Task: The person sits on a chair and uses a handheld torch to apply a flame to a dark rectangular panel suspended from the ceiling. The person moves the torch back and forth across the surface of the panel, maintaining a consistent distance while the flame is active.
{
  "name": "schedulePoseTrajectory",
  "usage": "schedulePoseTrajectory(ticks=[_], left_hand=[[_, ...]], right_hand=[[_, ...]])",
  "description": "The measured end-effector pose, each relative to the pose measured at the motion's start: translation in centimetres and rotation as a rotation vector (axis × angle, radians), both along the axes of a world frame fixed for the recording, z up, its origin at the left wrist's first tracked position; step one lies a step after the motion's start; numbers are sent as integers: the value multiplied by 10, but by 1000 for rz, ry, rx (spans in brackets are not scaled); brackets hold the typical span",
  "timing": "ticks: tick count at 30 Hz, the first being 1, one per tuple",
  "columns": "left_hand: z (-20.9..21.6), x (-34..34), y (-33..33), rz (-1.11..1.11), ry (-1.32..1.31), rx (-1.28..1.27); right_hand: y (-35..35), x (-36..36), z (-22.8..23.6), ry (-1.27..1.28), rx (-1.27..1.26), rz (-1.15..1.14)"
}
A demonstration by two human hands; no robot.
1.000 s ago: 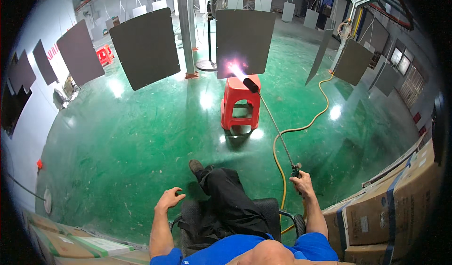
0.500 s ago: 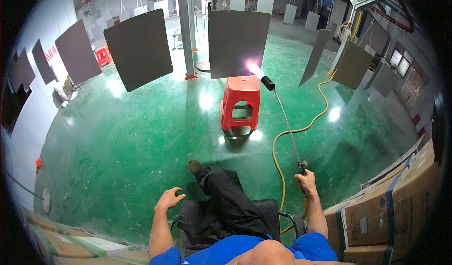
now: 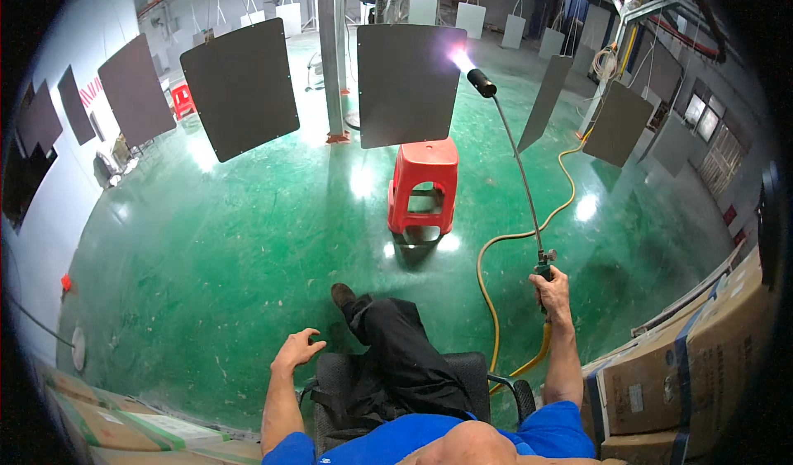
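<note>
Head cam, looking down: the right hand (image 3: 557,291) has its fingers wrapped round the handle of a lit gas torch (image 3: 481,83), and the long thin wand slants up and away over the green floor (image 3: 206,275). The black burner end sits level with the upper right part of a dark grey panel (image 3: 409,85), and the pinkish-white flame (image 3: 459,54) glows right at that edge. Can't tell if it's actually licking the surface or just beside it.

Panel's hanging over a red plastic stool (image 3: 423,176), bottom edge overlapping the seat from this angle, so no idea if they touch. More dark panels (image 3: 239,89) hang either side. Yellow hose (image 3: 486,279) snakes across the floor, from below the torch handle to the foot of a post on the far right.

Left hand (image 3: 297,349) isn't gripping anything, fingers loose and half curled, just beside the front left corner of the black chair (image 3: 334,374). Strapped cardboard boxes (image 3: 644,382) are piled along the floor's near right edge.
</note>
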State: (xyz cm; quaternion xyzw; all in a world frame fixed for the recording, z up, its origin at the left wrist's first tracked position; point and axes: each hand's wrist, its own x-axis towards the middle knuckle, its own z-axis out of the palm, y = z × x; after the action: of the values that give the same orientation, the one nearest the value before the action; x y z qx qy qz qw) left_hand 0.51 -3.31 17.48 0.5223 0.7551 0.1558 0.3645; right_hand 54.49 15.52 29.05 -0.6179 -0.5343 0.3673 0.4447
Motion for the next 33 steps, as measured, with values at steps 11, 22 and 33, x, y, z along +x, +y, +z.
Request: schedulePoseTrajectory(ticks=[11,22,33], left_hand=[[7,1,3,-7,34,-52],[9,-1,1,0,9,-26],[4,-4,3,-8,1,-45]], right_hand=[[-7,-43,23,-61,21,131],[1,-57,15,-152,117,179],[17,-42,17,-121,27,52]])
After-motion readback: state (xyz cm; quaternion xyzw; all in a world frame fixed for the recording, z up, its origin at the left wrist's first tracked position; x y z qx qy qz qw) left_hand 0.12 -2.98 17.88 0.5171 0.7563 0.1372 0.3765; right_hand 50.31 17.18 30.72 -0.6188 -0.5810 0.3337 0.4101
